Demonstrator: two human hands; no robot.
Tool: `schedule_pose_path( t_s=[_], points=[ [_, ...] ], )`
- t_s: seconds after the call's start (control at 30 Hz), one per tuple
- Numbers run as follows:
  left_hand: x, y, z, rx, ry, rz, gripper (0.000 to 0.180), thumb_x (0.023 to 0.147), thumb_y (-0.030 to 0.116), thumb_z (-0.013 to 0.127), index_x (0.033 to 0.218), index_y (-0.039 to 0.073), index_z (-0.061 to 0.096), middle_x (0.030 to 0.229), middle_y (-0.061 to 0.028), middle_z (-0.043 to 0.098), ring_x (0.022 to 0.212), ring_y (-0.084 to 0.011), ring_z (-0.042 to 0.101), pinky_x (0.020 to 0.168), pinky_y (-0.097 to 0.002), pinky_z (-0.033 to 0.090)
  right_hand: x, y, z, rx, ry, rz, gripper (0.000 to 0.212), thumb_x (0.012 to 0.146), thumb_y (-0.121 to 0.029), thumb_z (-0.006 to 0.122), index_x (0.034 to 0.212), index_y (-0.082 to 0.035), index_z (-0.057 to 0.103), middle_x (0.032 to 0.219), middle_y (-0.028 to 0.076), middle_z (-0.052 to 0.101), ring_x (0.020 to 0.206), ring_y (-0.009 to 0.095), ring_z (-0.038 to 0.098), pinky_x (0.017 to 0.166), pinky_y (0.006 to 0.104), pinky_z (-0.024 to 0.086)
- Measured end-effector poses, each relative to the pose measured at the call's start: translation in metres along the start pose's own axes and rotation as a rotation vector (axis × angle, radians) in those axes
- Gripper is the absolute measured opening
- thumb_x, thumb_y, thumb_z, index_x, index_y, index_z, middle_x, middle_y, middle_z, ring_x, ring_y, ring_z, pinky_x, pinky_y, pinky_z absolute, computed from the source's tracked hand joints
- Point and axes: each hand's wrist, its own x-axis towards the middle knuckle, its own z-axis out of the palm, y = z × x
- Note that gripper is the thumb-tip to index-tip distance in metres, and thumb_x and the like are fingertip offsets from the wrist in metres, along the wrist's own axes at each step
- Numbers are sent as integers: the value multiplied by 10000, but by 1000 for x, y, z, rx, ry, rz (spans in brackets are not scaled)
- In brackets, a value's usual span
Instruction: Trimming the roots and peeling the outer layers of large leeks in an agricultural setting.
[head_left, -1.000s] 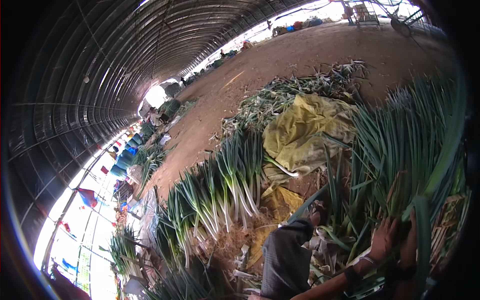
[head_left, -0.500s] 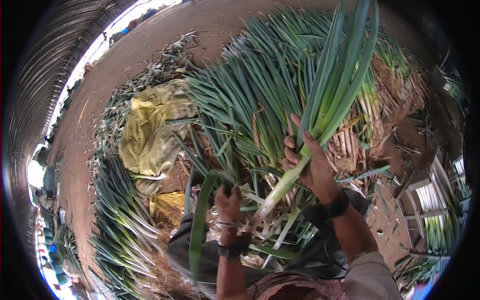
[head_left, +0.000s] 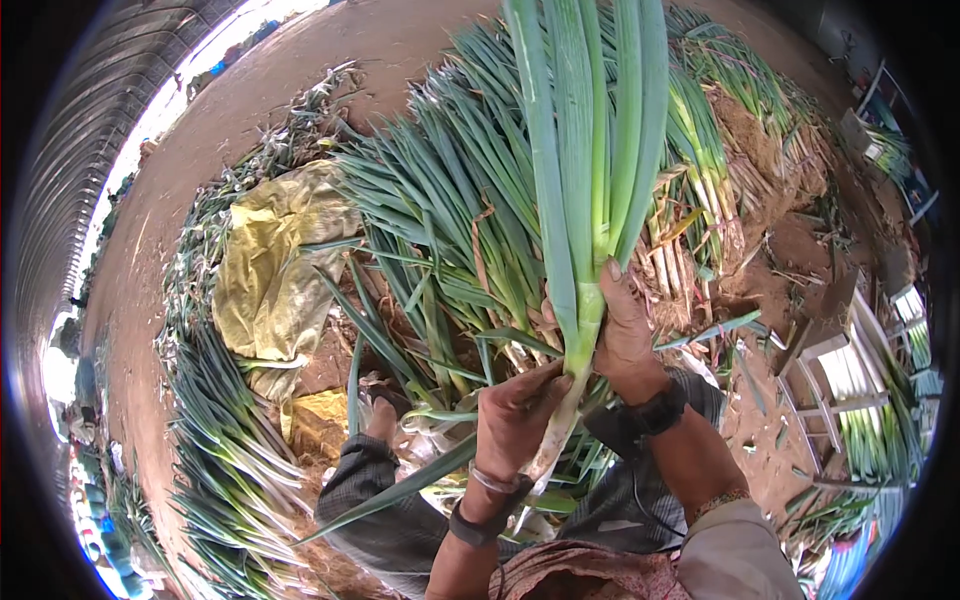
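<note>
Upright in front of me stands a large green onion (head_left: 582,330), its thick green leaves fanning upward and its pale root end pointing down toward my lap. My right hand (head_left: 627,325) is wrapped round it where the leaves join the stalk, thumb up along the side. Lower down, the fingers of my left hand (head_left: 515,415) are pinched against the pale stalk; their tips are partly hidden. A long loose green leaf (head_left: 400,495) slants from beside my left hand across my left knee. Peeled leaves and scraps lie between my legs.
Beyond my hands spreads a big heap of green onions (head_left: 470,190). Another row of them (head_left: 230,450) lies at left, near a crumpled yellow sack (head_left: 275,270). Bundles with reddish-brown stalks (head_left: 690,240) are at right, with a metal frame (head_left: 830,400) on the dirt floor.
My right hand has swung the green onion leftward and more upright. My left hand has risen from the scraps to the stalk. The long leaf by it now slants lower across my knee.
</note>
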Motion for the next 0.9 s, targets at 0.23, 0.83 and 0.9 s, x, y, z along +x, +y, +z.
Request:
schedule_pose_path(
  t_s=[0.23, 0.83, 0.9],
  points=[
    [2, 16, 12, 499, 175, 325, 188, 700, 1, 596, 887, -14, 612, 708, -141, 607, 607, -216, 615, 547, -266, 463, 1, -8, 3, -74, 33, -94, 490, 858, -435, 464, 1119, -20, 466, 834, 55, 537, 639, 147, 528, 550, 277, 451],
    [-35, -21, 23, -1263, 21, -280, 225, 823, 308, 475, 754, 94, 459, 634, -15, 372, 607, -158, 380, 739, -310, 349, 5, -28, 1, 447, -563, 77, 584, 873, -373, 433, 1360, -146, 202, 711, 29, 391, 418, 97, 423, 333, 222, 359],
    [-41, -25, 17, -1234, 12, -221, 261, 816, 350, 481, 733, 107, 434, 607, 0, 352, 572, -144, 339, 694, -295, 334, 6, -30, 3, 397, -425, -1, 593, 881, -357, 433, 1362, -118, 181, 717, 25, 398, 418, 89, 431, 333, 210, 375]
  ],
)
